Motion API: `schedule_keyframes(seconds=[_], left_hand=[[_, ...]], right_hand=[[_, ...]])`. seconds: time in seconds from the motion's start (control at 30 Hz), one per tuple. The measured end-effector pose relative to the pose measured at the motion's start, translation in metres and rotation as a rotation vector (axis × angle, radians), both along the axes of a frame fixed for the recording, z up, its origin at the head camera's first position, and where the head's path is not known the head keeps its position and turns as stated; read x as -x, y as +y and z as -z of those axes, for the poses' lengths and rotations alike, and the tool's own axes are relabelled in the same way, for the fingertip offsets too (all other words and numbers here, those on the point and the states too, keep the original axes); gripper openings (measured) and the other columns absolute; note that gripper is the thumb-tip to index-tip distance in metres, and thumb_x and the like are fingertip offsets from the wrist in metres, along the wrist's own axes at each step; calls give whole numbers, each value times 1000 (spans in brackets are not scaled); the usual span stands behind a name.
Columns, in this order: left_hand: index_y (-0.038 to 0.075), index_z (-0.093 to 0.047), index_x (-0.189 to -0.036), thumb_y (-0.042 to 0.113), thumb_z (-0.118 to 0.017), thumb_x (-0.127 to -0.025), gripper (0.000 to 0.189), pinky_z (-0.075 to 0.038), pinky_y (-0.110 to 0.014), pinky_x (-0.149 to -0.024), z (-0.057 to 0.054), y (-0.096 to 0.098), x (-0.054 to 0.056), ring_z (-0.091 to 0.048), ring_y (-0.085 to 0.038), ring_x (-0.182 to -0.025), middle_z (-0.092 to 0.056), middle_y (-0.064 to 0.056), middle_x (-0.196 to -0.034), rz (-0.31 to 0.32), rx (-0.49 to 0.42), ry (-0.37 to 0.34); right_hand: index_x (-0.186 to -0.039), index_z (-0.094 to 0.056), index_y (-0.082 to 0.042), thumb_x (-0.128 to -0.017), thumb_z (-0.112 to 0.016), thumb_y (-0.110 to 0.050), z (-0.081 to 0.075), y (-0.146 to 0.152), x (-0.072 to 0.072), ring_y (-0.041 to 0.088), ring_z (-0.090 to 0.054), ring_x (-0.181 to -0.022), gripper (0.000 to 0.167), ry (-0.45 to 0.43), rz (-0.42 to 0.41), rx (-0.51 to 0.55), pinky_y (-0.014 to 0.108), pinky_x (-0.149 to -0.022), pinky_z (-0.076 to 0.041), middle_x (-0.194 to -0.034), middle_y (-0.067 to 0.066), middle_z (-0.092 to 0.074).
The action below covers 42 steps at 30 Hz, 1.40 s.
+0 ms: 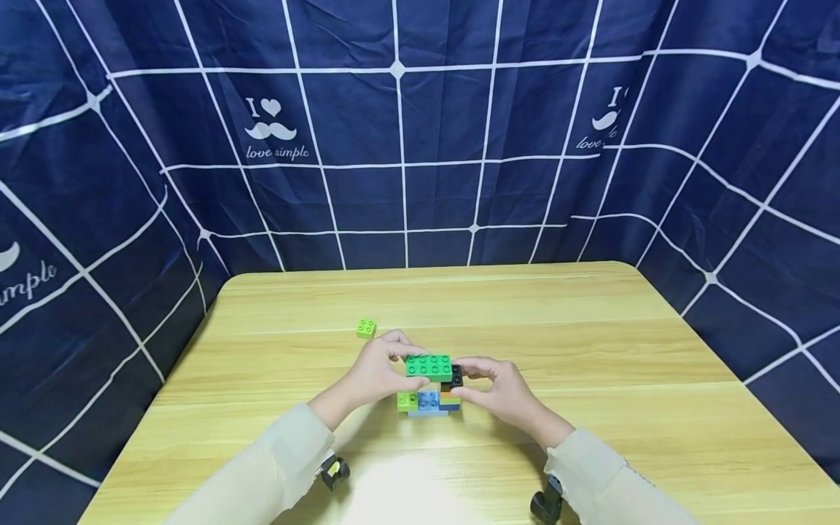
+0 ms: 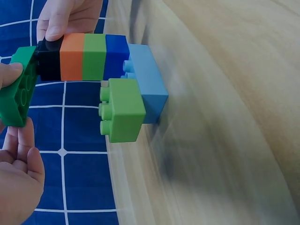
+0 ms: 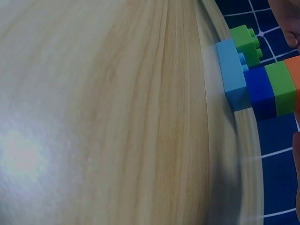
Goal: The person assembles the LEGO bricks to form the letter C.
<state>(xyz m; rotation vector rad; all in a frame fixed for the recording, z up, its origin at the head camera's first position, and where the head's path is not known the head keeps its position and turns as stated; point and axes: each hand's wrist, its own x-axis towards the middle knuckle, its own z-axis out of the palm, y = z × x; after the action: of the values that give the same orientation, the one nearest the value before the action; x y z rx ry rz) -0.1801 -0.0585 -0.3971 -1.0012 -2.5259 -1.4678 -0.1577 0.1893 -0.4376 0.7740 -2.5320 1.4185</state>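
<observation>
My left hand (image 1: 374, 373) holds a green eight-stud toy brick (image 1: 429, 368) between thumb and fingers, studs upward, over a small brick build. In the left wrist view the green brick is tilted, its edge right at the black brick (image 2: 49, 63). My right hand (image 1: 502, 394) steadies the build, fingers and thumb at either side of that black brick. Below the black brick run orange (image 2: 71, 57), lime (image 2: 94, 57) and dark blue (image 2: 116, 56) bricks, stacked on one end of a light blue base brick (image 2: 149, 77). Another lime brick (image 2: 126, 110) sits on the base's other end.
A loose lime four-stud brick (image 1: 366, 329) lies on the wooden table (image 1: 558, 313), behind my left hand. Dark blue cloth with white lines (image 1: 433, 117) hangs around the table's back and sides. A black wrist device (image 1: 335, 470) shows under the left sleeve.
</observation>
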Motion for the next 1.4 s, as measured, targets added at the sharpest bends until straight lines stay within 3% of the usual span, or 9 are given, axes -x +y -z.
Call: schedule_keyframes(seconds=[0.2,0.43,0.73,0.9,1.13,1.4], left_hand=[[9,-74,-105,12,-83,-70,36,-47,-43,-76,-2,1,-2,-50,-12,-81,-52,6,-82,-2,27,-26],[5,-74,-102,8,-83,-68,35,-39,-24,-57,-4,4,-4,-50,-29,-75,-51,3,-80,-10,34,-46],[6,-75,-101,9,-84,-67,35,-41,-26,-65,-6,5,-4,-49,-19,-78,-52,5,-80,-23,53,-60],[4,-74,-102,8,-84,-67,36,-42,-26,-65,-5,4,-4,-50,-22,-79,-52,4,-80,-16,49,-57],[4,-74,-103,9,-83,-68,37,-42,-25,-62,-5,4,-4,-50,-25,-77,-52,4,-80,-7,41,-59],[7,-74,-103,11,-84,-68,37,-44,-30,-66,-1,3,-3,-51,-25,-79,-52,5,-80,0,32,-33]], right_hand=[[-118,-65,-9,-81,-76,-24,-2,0,-1,22,-64,-97,42,-30,-3,5,47,-87,-49,-106,1,-69],[-117,-65,-6,-79,-77,-13,-4,-1,-3,24,-64,-97,40,-37,21,1,46,-87,-49,-105,5,-70],[-120,-64,-11,-81,-77,-25,-3,1,0,23,-63,-100,44,-37,-9,-13,46,-88,-49,-110,2,-68],[-125,-61,-12,-80,-78,-28,-10,-4,4,22,-60,-105,51,17,-48,-28,49,-90,-47,-118,-1,-65],[-116,-67,-11,-79,-80,-18,-14,-16,6,17,-62,-98,40,127,-68,29,45,-85,-50,-111,-2,-67],[-113,-68,-9,-78,-78,-9,-14,-21,4,15,-62,-97,36,77,-53,69,36,-85,-50,-108,-1,-68]])
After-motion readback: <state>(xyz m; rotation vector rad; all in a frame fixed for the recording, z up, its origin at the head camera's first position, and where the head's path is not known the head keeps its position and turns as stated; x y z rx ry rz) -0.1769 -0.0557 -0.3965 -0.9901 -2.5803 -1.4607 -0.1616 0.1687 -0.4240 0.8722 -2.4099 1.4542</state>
